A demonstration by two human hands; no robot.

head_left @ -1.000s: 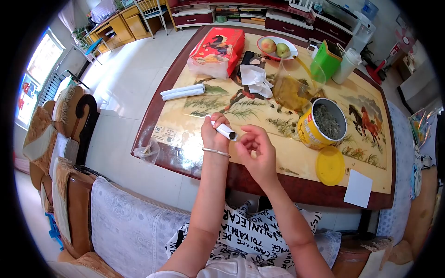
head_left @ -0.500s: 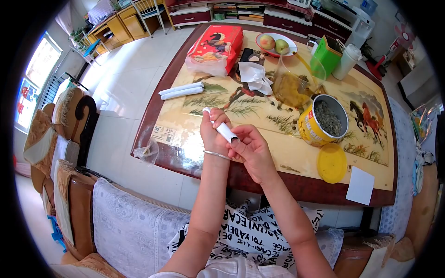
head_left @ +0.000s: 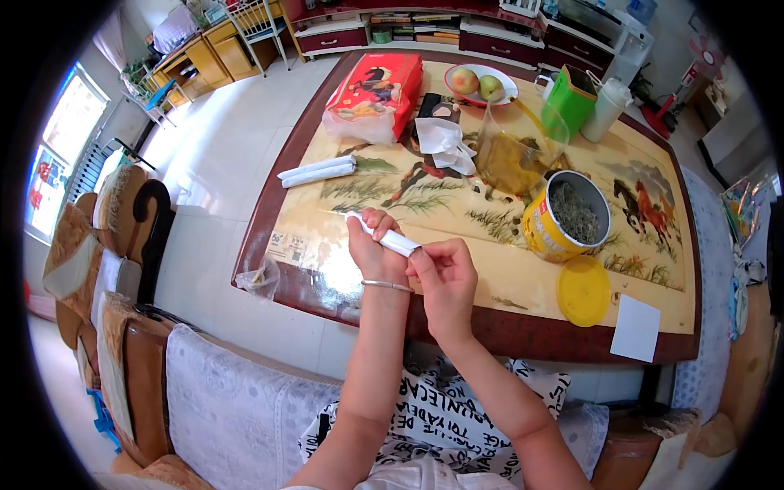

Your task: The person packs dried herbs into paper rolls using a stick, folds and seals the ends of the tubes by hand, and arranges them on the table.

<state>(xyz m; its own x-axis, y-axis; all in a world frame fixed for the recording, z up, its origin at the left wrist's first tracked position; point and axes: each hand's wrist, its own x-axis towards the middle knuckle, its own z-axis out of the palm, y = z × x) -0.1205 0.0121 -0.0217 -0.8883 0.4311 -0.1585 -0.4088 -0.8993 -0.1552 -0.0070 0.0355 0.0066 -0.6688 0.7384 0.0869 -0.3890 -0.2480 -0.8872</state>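
Observation:
A white paper roll (head_left: 397, 242) lies slantwise across my left hand (head_left: 372, 248), whose fingers are curled round it. At the roll's near right end, my right hand (head_left: 449, 282) is closed, with thumb and fingertips pinching the paper edge. Whatever is inside the roll is hidden. Further off on the table lie similar white paper rolls (head_left: 317, 171), side by side. To the right stands a yellow tin (head_left: 539, 233) holding dried, grey-green shredded leaf (head_left: 576, 211). Its yellow lid (head_left: 583, 291) rests in front of it, beside a white paper sheet (head_left: 635, 328).
On the table (head_left: 392, 192) are a red package (head_left: 376, 94), crumpled tissue (head_left: 445, 145), a clear plastic container (head_left: 518, 155), a bowl (head_left: 512, 91) with fruit, a green box (head_left: 569, 106) and a white bottle (head_left: 606, 110). A small plastic bag (head_left: 260, 278) sits at the left corner.
The roll has tipped to lie flatter, and its dark open end no longer faces me. My right hand has turned more upright, its fingertips now pinching the paper edge.

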